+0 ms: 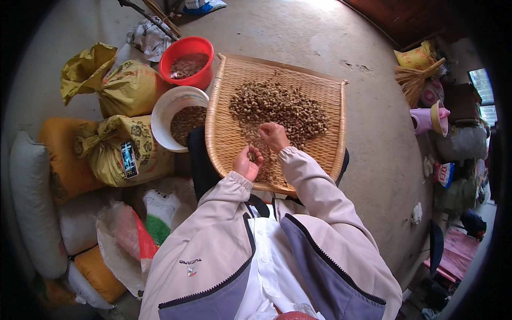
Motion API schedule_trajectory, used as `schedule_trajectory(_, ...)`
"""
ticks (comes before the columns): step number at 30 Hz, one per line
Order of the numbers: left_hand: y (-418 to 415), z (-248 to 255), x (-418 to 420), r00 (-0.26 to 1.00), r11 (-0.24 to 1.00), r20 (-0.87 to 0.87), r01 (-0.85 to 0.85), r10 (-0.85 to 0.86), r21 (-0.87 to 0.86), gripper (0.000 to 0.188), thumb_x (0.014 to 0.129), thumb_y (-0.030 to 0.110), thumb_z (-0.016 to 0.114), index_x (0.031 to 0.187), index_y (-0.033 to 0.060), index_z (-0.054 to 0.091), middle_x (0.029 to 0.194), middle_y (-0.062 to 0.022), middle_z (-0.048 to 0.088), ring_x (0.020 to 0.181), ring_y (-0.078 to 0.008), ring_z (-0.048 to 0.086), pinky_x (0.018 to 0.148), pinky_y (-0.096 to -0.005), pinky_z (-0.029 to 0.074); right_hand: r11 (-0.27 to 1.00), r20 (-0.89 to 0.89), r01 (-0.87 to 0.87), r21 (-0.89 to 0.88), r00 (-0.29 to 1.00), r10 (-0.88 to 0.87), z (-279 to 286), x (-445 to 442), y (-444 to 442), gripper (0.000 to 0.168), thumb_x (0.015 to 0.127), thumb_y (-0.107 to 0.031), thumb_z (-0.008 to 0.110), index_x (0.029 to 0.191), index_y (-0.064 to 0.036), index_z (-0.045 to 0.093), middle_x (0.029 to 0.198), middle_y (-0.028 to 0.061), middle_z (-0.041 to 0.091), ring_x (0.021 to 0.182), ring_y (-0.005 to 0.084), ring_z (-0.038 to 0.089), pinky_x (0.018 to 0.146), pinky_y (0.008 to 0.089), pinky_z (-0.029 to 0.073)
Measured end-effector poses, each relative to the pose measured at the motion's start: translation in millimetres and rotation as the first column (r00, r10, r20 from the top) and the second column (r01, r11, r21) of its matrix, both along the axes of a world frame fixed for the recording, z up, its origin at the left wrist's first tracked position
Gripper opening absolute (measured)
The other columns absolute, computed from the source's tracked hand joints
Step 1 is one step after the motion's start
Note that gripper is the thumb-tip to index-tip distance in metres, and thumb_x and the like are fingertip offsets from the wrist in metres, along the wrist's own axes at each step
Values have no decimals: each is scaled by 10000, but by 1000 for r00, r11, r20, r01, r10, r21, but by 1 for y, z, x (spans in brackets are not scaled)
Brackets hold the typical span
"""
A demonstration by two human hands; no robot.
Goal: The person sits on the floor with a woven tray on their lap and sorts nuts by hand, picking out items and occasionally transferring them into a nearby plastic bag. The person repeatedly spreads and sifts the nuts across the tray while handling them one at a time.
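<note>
A woven wicker winnowing basket [338,160] rests across my lap. Over its middle and far part spreads a heap of small brown and tan pods or nuts [280,104], too small to name surely. My left hand [249,162] is palm up near the basket's near left side, fingers curled around several of the dark pieces. Just to its upper right, my right hand [274,135] is over the heap's near edge with its fingers bent together; whether something is pinched between them cannot be told. Finer brown debris [266,174] lies on the weave between and below my hands.
Left of the basket stand a white bucket [160,120] and a red plastic basin [164,66], both holding brown debris. Yellow tied sacks [132,88] and other full sacks line the left side, a phone [129,159] on one. A straw broom [412,82] lies far right.
</note>
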State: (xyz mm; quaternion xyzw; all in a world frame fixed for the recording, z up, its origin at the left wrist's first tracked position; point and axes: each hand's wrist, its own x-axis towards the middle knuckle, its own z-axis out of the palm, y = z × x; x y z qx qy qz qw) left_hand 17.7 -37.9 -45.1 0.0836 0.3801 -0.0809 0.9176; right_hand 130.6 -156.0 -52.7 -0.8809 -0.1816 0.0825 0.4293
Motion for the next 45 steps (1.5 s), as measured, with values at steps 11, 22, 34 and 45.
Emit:
schedule_trajectory(11, 7, 3, 2, 997, 997, -38, -61, 63, 51, 146, 957, 192, 499, 912, 56, 522, 837, -75, 547, 737, -177, 519, 657, -311, 479, 959, -2, -201, -197, 979, 205, -18, 24, 30, 184, 793, -200, 625, 846, -45, 708, 830, 168, 667, 792, 348, 646, 712, 440, 518)
schedule_trajectory(22, -1, -3, 3, 997, 997, -41, -58, 61, 59, 174, 961, 205, 493, 863, 70, 541, 796, -55, 577, 716, -167, 535, 647, -304, 486, 928, -52, -136, -348, 991, 125, -11, 21, 47, 211, 739, -219, 654, 855, -52, 709, 802, 190, 669, 772, 367, 653, 724, 438, 529)
schedule_trajectory(34, 8, 1, 4, 993, 988, -14, -115, 117, 107, 131, 938, 154, 495, 860, 54, 529, 786, -58, 551, 712, -167, 520, 638, -294, 475, 991, -578, 57, 125, 816, 26, 4, 25, 25, 231, 785, -216, 709, 883, -7, 715, 697, 29, 645, 608, 87, 568, 522, 242, 442)
schedule_trajectory(45, 4, 3, 15, 988, 979, 41, -151, 147, 136, 200, 967, 204, 452, 918, 41, 559, 838, -76, 585, 761, -193, 561, 678, -332, 496, 636, -777, 446, 630, 372, 508, 36, -19, -21, 84, 890, -113, 627, 854, -51, 584, 747, -7, 569, 622, 65, 524, 543, 181, 437)
